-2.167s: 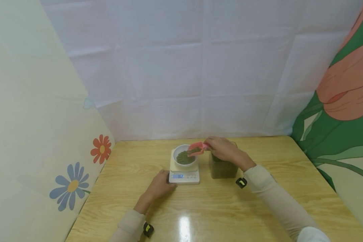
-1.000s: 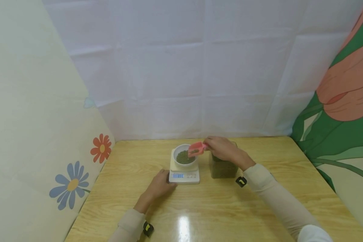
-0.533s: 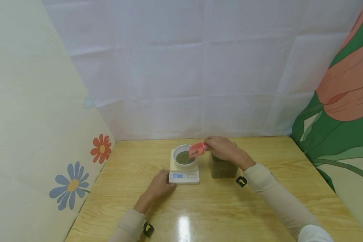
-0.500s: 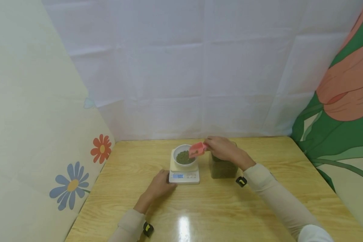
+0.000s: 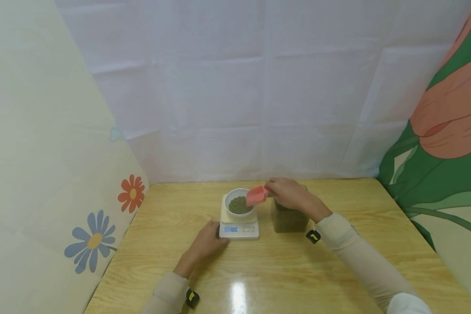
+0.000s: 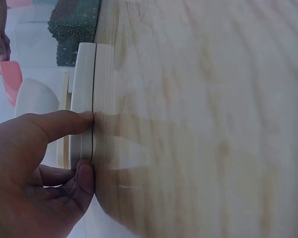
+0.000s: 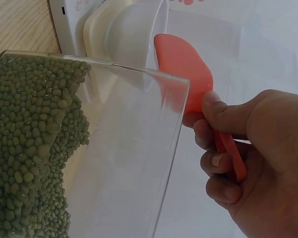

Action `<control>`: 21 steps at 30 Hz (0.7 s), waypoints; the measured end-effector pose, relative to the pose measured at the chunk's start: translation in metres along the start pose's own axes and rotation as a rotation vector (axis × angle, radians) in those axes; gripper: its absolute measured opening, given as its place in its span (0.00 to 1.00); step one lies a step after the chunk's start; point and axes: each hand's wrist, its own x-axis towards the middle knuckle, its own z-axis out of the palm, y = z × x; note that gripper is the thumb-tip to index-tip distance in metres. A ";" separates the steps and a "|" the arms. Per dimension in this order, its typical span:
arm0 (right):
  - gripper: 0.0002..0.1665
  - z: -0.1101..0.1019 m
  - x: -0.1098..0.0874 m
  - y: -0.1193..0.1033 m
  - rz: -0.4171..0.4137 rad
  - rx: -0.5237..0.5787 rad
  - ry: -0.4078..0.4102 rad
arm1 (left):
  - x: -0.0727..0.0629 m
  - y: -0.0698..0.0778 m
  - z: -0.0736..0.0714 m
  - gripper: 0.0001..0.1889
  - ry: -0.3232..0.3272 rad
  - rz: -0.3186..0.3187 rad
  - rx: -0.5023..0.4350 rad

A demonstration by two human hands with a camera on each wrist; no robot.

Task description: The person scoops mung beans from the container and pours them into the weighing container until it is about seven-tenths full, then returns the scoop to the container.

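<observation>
A white bowl (image 5: 228, 198) of green mung beans (image 5: 239, 205) stands on a digital kitchen scale (image 5: 239, 234) with a lit display. My left hand (image 5: 209, 240) holds the scale at its front left corner; in the left wrist view its thumb (image 6: 64, 124) lies against the scale's edge and the other fingers are curled beside it. My right hand (image 5: 288, 192) grips the handle of a pink scoop (image 5: 257, 196), tilted down over the bowl's right rim. No beans show in the scoop. In the right wrist view its fingers curl round the handle (image 7: 232, 153).
A clear container (image 5: 290, 221) with many mung beans (image 7: 30, 148) stands right of the scale, below my right forearm. All stand on a wood-grain table (image 5: 172, 209). A white cloth (image 5: 220, 87) hangs behind, with flower-printed sheets at both sides.
The scoop has tipped further down and drawn slightly right, and the beans seen in it earlier have gone from it. The scale's display has changed. My left hand has stayed put.
</observation>
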 end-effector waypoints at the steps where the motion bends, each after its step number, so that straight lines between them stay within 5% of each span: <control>1: 0.12 0.000 0.000 0.000 0.001 0.000 0.001 | 0.000 0.000 0.000 0.27 0.000 0.001 0.001; 21: 0.13 0.003 0.000 0.002 0.044 0.006 -0.012 | 0.000 0.000 -0.001 0.26 -0.003 0.001 0.005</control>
